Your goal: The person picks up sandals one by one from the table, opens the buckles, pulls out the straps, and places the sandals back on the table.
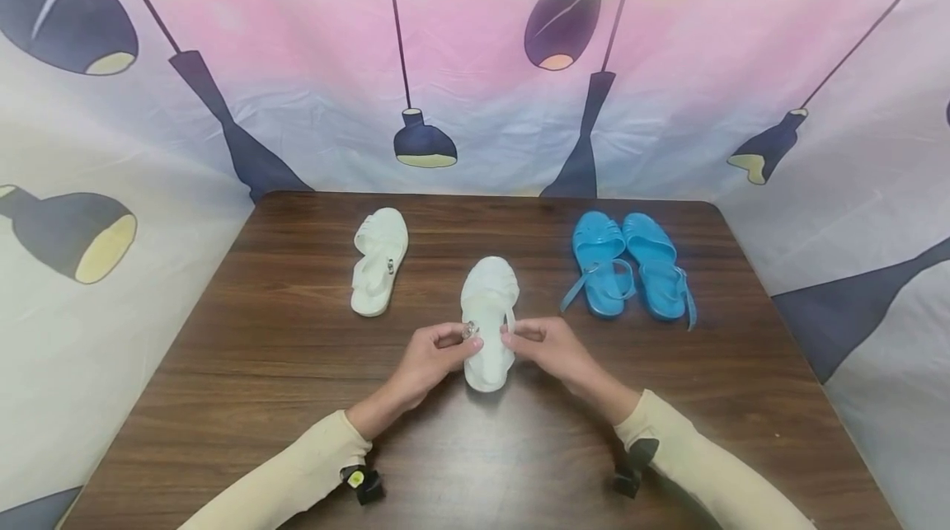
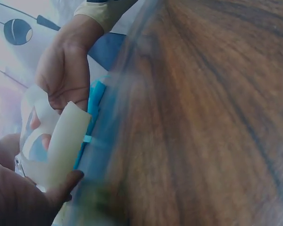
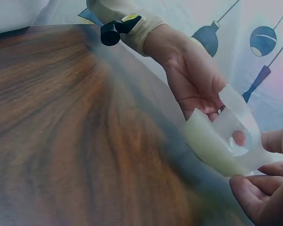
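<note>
A white sandal [image 1: 488,361] is held between both hands over the table, its toe pointing away. On its left side the left hand [image 1: 426,363] pinches it beside a metal buckle [image 1: 469,330]. The right hand [image 1: 558,351] grips the opposite side, thumb on the insole, next to a loose white strap [image 1: 510,318]. In the left wrist view the sandal's heel [image 2: 68,141] shows, with the right hand [image 2: 68,66] beyond it. The right wrist view shows the heel [image 3: 212,148] raised off the wood; the left hand [image 3: 191,73] is behind.
A second white sandal [image 1: 380,262] lies at the back left of the brown wooden table [image 1: 297,373]. Two blue sandals, one left [image 1: 598,246] and one right [image 1: 651,254], lie side by side at the back right. Patterned cloth [image 1: 312,134] hangs around the table.
</note>
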`<state>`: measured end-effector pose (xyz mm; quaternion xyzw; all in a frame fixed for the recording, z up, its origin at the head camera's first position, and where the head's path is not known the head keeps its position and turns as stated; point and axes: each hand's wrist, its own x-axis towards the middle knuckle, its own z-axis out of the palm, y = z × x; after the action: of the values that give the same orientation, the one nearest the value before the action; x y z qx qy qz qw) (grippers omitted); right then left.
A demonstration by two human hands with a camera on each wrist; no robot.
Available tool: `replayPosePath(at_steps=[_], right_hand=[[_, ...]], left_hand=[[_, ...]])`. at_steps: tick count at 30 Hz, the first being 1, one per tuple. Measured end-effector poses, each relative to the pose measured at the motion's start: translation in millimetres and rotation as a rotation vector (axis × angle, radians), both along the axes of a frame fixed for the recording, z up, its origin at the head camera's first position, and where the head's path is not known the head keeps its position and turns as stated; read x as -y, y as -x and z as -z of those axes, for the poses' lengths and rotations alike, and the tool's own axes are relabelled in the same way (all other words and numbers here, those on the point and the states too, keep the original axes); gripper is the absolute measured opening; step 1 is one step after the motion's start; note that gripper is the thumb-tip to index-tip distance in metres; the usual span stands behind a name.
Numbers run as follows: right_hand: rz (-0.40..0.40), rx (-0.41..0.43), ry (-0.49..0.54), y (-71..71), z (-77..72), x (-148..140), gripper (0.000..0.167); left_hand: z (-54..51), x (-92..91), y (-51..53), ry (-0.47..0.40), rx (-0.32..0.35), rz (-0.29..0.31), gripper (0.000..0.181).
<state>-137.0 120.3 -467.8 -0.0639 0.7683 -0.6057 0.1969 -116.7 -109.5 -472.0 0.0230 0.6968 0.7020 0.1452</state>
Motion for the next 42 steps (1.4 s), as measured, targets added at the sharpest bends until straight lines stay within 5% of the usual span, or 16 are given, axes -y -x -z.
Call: replayPosePath(at_steps=[12,27,42], right_hand=[[0.002,-0.079,0.026,19.3,-23.5,16.4,0.04],[-0.124,-0.195,0.057,52.8,-42.1,52.4,0.045],[-0.156,-0.208,-0.008,81.5,-20.4,123.4,0.052]], left_hand=[[-25.6,22.9,15.2,-0.042,-0.049,-0.053,0.038],[-51.7,80.1,41.4,-0.015,-0.143,-0.175,0.031],[-53.1,160.3,59.8,-0.007,-0.206,-0.293,0.014]])
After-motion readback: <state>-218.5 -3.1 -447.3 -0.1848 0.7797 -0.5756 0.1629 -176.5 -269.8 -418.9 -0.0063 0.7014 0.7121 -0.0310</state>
